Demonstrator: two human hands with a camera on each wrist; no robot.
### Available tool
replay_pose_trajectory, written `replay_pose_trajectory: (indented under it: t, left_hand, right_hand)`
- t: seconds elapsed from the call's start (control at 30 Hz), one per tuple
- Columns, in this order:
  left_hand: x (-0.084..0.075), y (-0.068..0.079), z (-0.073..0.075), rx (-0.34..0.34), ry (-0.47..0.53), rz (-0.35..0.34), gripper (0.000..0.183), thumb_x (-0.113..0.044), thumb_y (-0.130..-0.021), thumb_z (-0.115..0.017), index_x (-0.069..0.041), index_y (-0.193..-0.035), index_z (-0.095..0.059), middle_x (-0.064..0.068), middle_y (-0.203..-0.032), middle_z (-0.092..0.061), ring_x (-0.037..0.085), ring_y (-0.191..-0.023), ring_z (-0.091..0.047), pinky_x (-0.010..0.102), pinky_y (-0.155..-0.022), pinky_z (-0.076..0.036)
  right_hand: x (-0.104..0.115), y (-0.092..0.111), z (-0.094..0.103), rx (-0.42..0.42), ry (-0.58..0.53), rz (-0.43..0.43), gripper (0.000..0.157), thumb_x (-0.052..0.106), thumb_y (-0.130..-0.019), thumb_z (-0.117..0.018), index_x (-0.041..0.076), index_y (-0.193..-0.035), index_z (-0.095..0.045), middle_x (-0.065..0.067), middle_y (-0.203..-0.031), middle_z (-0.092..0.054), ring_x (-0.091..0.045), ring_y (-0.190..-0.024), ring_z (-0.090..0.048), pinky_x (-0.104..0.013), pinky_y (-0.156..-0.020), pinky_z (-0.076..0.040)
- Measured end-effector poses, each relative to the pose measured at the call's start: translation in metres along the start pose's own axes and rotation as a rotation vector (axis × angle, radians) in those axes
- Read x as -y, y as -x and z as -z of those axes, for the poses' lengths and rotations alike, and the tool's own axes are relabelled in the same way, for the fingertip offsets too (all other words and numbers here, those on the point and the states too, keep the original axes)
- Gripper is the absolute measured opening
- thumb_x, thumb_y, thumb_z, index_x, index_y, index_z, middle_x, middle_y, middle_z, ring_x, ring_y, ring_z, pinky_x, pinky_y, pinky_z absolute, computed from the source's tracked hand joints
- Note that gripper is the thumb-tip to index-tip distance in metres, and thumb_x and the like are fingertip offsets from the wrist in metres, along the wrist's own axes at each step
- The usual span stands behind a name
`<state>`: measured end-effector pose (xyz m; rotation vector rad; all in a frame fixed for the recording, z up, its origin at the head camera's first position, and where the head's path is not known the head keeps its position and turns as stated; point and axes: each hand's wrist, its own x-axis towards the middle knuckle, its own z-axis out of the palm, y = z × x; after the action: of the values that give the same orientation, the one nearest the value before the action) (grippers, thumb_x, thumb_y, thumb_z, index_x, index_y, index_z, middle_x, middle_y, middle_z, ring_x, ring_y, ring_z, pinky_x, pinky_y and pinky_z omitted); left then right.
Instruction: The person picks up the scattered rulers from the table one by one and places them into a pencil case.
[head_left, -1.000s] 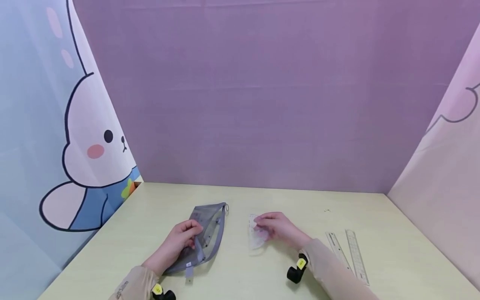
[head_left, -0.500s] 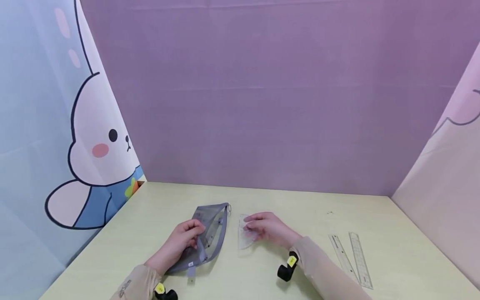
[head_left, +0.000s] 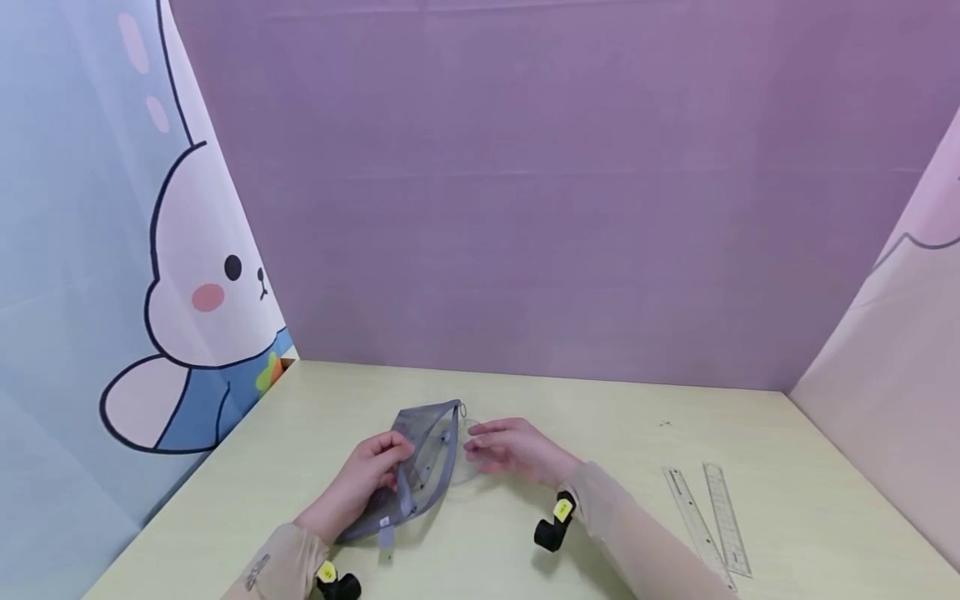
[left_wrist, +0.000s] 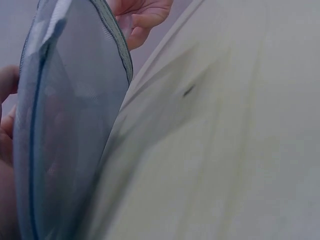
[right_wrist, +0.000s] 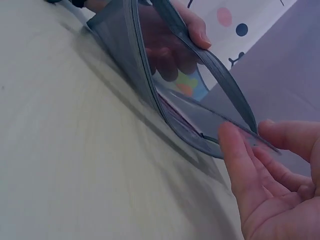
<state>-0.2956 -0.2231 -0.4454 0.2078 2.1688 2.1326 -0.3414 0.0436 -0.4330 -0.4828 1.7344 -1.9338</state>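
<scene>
My left hand (head_left: 371, 468) pinches the upper edge of a grey see-through zipper pouch (head_left: 422, 418), whose mouth gapes toward the right. Through the sheer side, a clear flat piece with dark dots shows inside. Between thumb and fingers, my right hand (head_left: 512, 450) holds a clear protractor (head_left: 467, 468) right at that mouth. In the right wrist view, the protractor's thin edge (right_wrist: 271, 145) sticks out between the fingertips, and its far part overlaps the pouch opening (right_wrist: 240, 107). From the left wrist, the pouch's mesh side (left_wrist: 80, 100) hides most of the right hand (left_wrist: 145, 17).
Two clear rulers, one on the left (head_left: 697, 521) and one on the right (head_left: 726, 517), lie on the pale table (head_left: 600, 417) at the right. A tiny dark mark (head_left: 665, 423) is farther back. A purple backdrop (head_left: 525, 208) rises behind the table.
My right hand has moved left with the protractor, from apart from the pouch to its mouth. The left hand keeps its hold on the pouch. The head view has shifted slightly.
</scene>
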Motion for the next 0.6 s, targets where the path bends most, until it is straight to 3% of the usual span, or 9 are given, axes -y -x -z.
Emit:
replay_pose_trajectory:
  t: [0.2,0.37,0.6]
  left_hand:
    - [0.000,-0.002,-0.002,0.013,0.004,-0.013,0.014,-0.017,-0.092,-0.066,-0.005,-0.091,-0.060,0.000,-0.080,-0.052,0.010,-0.060,-0.046,0.024,-0.056,-0.046]
    - [0.001,-0.002,-0.003,0.017,0.010,-0.017,0.013,-0.017,-0.092,-0.066,-0.006,-0.089,-0.059,0.000,-0.079,-0.052,0.010,-0.060,-0.047,0.024,-0.055,-0.047]
    - [0.002,-0.002,-0.002,0.005,0.006,-0.011,0.011,-0.017,-0.092,-0.064,-0.008,-0.087,-0.060,-0.001,-0.079,-0.053,0.010,-0.060,-0.047,0.024,-0.055,-0.047]
  right_hand:
    - [0.000,-0.009,-0.012,0.002,-0.052,-0.001,0.039,-0.001,-0.095,-0.053,-0.017,-0.131,-0.045,-0.028,-0.122,-0.059,-0.019,-0.095,-0.066,-0.033,-0.082,-0.054]
    - [-0.002,-0.016,-0.021,-0.025,-0.092,-0.010,0.039,-0.003,-0.095,-0.052,-0.018,-0.130,-0.044,-0.022,-0.111,-0.064,-0.020,-0.093,-0.066,-0.036,-0.085,-0.053]
    - [-0.006,-0.024,-0.032,-0.062,-0.078,-0.024,0.037,-0.003,-0.094,-0.053,-0.017,-0.128,-0.046,-0.025,-0.112,-0.063,-0.024,-0.094,-0.067,-0.035,-0.080,-0.055]
